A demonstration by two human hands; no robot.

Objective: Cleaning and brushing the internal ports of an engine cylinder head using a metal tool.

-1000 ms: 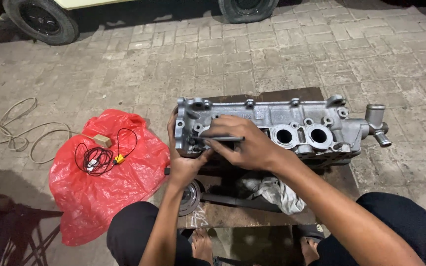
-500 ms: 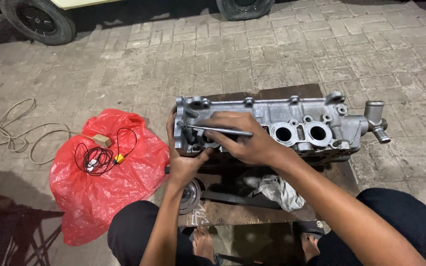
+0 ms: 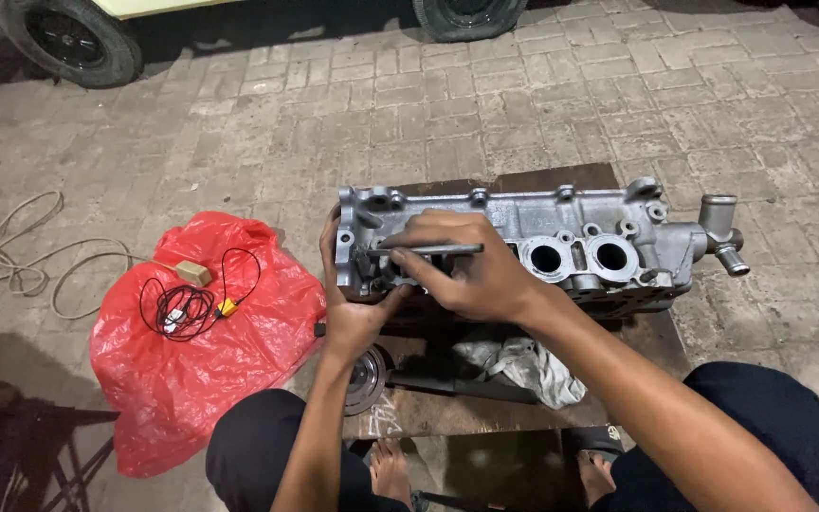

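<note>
The right hand (image 3: pixel 471 270) is clamped on a thin metal rod (image 3: pixel 426 250) lying across the cylinder head (image 3: pixel 561 237). The left hand (image 3: pixel 353 318) grips the head's near-left end.

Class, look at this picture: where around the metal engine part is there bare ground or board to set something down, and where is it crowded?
Free: the paving between the engine part and the car wheels, and right of the board. Crowded: the board's near side, with the rag, round disc, left hand and right hand; left lies the red bag.
</note>
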